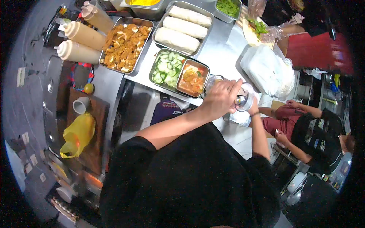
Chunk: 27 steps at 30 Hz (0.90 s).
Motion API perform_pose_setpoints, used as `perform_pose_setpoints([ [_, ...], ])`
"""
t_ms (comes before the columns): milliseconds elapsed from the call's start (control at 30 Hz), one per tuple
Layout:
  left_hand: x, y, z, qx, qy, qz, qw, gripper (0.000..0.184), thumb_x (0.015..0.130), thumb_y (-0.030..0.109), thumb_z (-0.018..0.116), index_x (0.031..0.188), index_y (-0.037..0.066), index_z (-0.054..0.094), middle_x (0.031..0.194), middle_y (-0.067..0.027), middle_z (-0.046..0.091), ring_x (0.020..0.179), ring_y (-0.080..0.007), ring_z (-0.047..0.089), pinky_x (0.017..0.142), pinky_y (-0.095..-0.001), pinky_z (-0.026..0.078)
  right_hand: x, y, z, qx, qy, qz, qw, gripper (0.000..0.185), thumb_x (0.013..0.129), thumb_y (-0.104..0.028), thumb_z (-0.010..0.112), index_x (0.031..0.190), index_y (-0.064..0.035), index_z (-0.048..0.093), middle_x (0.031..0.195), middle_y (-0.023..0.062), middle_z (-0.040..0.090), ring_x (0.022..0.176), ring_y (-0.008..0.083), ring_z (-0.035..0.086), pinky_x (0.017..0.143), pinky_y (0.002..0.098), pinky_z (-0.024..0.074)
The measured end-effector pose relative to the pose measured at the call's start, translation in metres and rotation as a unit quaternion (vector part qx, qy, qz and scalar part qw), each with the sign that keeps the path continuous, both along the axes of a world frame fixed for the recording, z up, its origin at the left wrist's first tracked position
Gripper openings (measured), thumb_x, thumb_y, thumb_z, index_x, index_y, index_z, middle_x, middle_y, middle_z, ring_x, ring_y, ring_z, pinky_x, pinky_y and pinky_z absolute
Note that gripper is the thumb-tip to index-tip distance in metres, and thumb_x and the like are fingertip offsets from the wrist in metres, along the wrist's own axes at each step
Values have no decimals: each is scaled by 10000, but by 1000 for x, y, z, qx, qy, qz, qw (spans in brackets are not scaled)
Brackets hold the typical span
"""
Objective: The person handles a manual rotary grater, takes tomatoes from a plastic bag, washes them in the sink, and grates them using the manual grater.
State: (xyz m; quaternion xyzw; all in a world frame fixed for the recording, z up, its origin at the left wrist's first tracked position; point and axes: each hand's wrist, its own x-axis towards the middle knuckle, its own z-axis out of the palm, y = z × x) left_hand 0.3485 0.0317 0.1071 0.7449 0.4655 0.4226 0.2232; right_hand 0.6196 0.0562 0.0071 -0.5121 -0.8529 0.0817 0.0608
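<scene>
My left hand [222, 98] reaches across from the left, its fingers closed on a clear round container [249, 99]. A round rim of this container shows to the right of my fingers; its contents are hard to make out. My right hand [253, 108] is close behind the rim, its fingers mostly hidden, so its grip cannot be seen. Below the hands is a shiny silver surface [237, 118]. Just left of my left hand are a metal tray of sliced cucumber [166, 68] and a smaller tray of reddish sauce with vegetables [191, 78].
Wrapped white rolls [182, 28] and chopped browned meat [127, 45] fill trays at the back, beside squeeze bottles [78, 52]. A white plastic bag [266, 70] lies right. At left, a yellow bag [78, 133] rests on a board. A person [315, 133] sits at right.
</scene>
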Motion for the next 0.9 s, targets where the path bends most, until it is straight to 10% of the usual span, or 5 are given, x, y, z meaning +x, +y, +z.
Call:
perform_pose_setpoints([
  [200, -3, -2, 2, -13, 7, -11, 1000, 859, 531, 229, 845, 1255, 24, 430, 1044, -148, 571, 987, -304, 555, 858, -391, 433, -51, -90, 104, -342, -108, -46, 932, 248, 693, -248, 604, 750, -9, 636, 737, 230, 611, 724, 413, 601, 681, 497, 472],
  [400, -3, 1, -2, -17, 31, -26, 999, 895, 549, 242, 806, 1274, -56, 375, 1074, -150, 539, 1010, -288, 535, 928, -366, 405, -69, -44, 218, -85, -12, -21, 996, 173, 544, -100, 628, 707, -42, 621, 629, 167, 571, 580, 342, 581, 529, 417, 441],
  [700, -3, 0, -1, -3, 24, -19, 1000, 851, 545, 260, 839, 1240, -5, 427, 1055, -156, 568, 974, -292, 562, 877, -368, 445, 20, 68, 5, -137, -137, -36, 980, 431, 684, -305, 674, 1029, -50, 633, 962, 180, 651, 838, 369, 620, 753, 420, 488],
  [833, 0, -1, -2, -14, 38, -22, 999, 899, 520, 267, 840, 1258, -24, 417, 1071, -156, 572, 997, -286, 555, 894, -366, 433, -5, -46, -5, -251, 143, -163, 943, 393, 731, -207, 652, 1069, -15, 594, 999, 147, 656, 892, 298, 641, 786, 386, 494],
  [900, -1, -1, 1, -17, 42, -33, 998, 937, 498, 265, 840, 1271, -41, 408, 1106, -159, 572, 1035, -284, 545, 928, -368, 416, -33, -68, 42, -298, -159, -77, 938, 222, 636, -146, 613, 823, -33, 652, 783, 242, 621, 779, 402, 607, 709, 466, 494],
])
